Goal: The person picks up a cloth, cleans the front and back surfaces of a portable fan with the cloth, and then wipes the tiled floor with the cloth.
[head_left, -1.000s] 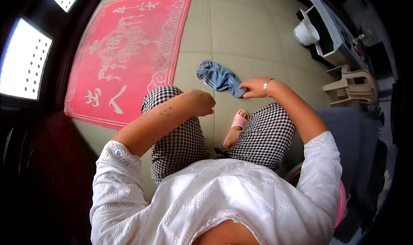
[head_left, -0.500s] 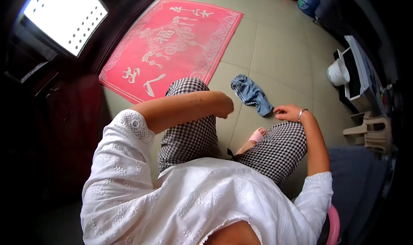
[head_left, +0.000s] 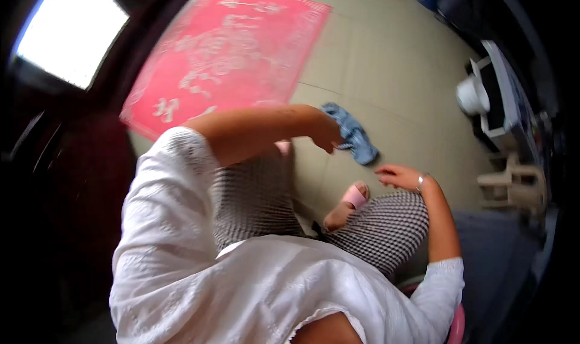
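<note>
A crumpled blue denim cloth [head_left: 359, 140] lies on the tiled floor in front of my knees. My left hand [head_left: 326, 131] reaches across from the left and overlaps the cloth's near left edge. Its fingers point down and are blurred, so whether they grip the fabric is unclear. Just below the cloth's right end, my right hand [head_left: 399, 176], with a silver bracelet at the wrist, hovers above my checked trouser knee. Its fingers are loosely spread, hold nothing and do not touch the cloth.
A pink-red mat [head_left: 226, 54] with white characters covers the floor at the upper left. To the right are a white container [head_left: 472, 96], an open drawer unit [head_left: 504, 81] and a beige plastic stool [head_left: 513, 184]. My foot wears a pink slipper [head_left: 356, 197].
My right hand has come away from the cloth, which it touched earlier. My left hand has moved right to the cloth's edge. The camera view has shifted, and my left knee has dropped lower.
</note>
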Motion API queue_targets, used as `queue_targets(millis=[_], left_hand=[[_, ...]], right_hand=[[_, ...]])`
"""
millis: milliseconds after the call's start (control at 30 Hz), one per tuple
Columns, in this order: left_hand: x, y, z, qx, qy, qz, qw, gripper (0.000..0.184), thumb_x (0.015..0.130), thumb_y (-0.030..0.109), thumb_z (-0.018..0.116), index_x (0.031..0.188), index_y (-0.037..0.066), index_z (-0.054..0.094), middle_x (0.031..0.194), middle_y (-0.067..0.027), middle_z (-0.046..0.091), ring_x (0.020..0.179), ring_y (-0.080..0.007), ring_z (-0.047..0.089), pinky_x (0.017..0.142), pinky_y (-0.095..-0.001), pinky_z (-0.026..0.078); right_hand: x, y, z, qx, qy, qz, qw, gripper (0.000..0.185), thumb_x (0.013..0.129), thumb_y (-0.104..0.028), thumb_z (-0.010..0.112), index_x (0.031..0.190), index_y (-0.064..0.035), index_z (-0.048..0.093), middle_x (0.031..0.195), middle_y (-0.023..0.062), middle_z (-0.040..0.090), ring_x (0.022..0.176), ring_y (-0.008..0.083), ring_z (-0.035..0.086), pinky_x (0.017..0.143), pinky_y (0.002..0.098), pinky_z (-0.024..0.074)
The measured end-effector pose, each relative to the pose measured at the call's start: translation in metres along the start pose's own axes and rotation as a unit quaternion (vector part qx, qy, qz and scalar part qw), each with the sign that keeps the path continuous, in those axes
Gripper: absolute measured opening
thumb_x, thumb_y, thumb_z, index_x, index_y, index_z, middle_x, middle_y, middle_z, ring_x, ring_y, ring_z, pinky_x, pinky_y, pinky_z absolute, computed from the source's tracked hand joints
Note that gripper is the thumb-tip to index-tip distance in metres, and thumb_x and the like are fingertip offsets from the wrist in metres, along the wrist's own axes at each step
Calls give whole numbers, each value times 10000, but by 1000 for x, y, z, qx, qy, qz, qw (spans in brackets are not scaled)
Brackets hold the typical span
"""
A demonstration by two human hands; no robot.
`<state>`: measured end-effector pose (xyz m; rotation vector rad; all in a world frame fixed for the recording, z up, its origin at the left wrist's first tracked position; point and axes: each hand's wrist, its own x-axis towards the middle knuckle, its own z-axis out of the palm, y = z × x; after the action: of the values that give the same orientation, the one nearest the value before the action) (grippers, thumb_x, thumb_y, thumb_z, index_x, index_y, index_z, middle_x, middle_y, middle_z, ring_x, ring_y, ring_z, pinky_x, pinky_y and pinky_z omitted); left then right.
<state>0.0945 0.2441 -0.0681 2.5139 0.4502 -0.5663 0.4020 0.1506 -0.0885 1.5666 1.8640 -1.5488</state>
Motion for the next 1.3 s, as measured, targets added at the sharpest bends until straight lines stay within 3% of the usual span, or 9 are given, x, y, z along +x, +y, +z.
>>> queue_targets(millis=[167,333,467,500,667,867,1033,1233,1300], left_hand=[[61,-74,25,-35,6,-40,999,408,887,266,608,1222,35,587,1199,-196,613,1125,-363,569,970,-469,444],[104,-124,68,17,-6,-111,994,538,848,222,669,1323,42,492,1291,-190,526,1182,-369,524,987,-446,455],[142,-150,106,38,64,-145,987,643,817,240,711,1390,178,426,1490,-147,293,1346,-363,345,986,-502,459],[153,-155,113,35,57,-159,985,716,802,251,730,1426,278,378,1538,-112,209,1401,-363,242,1009,-570,410],[186,-155,147,75,73,-147,984,822,789,339,748,1465,420,290,1583,-52,134,1421,-369,196,1025,-612,335],[211,-163,167,92,135,-172,972,690,809,269,695,1407,441,398,1512,-52,264,1328,-355,333,987,-561,392],[230,-192,152,43,171,-126,976,586,855,95,584,1324,434,497,1384,-54,386,1207,-327,452,953,-478,479],[290,-216,77,-88,297,-268,912,425,849,17,520,1176,259,644,1280,-82,485,1122,-329,503,944,-369,505],[295,-202,60,-87,351,-249,899,430,831,9,533,1177,242,640,1267,-88,506,1127,-336,505,930,-377,508]], right_hand=[[40,57,-3,-58,32,-61,996,469,917,-356,577,1301,-90,527,1202,179,624,1123,314,594,966,396,464],[101,104,9,-76,110,-20,991,560,902,-300,608,1400,-137,410,1350,171,509,1220,337,517,1030,396,419],[169,131,35,-72,195,-29,978,623,859,-237,653,1420,-196,387,1451,142,382,1273,353,447,1033,426,412],[179,131,37,-98,232,-56,966,663,837,-218,677,1429,-226,379,1465,128,361,1281,350,439,1014,442,426],[215,139,55,-197,279,-76,937,753,806,-235,706,1452,-341,334,1434,49,372,1231,290,433,964,463,453],[233,139,49,-191,297,-23,935,869,769,-273,748,1487,-338,262,1297,22,438,1140,294,453,877,476,478],[280,154,15,-183,344,-30,921,518,789,-155,658,1239,-392,559,1045,53,509,965,335,549,749,491,520],[330,154,-98,-125,435,-11,892,419,831,-70,612,1170,-315,599,1067,86,534,981,318,545,837,424,500],[317,154,-107,-112,466,-14,878,429,819,-50,613,1167,-300,606,1062,93,534,981,317,544,846,422,490]])
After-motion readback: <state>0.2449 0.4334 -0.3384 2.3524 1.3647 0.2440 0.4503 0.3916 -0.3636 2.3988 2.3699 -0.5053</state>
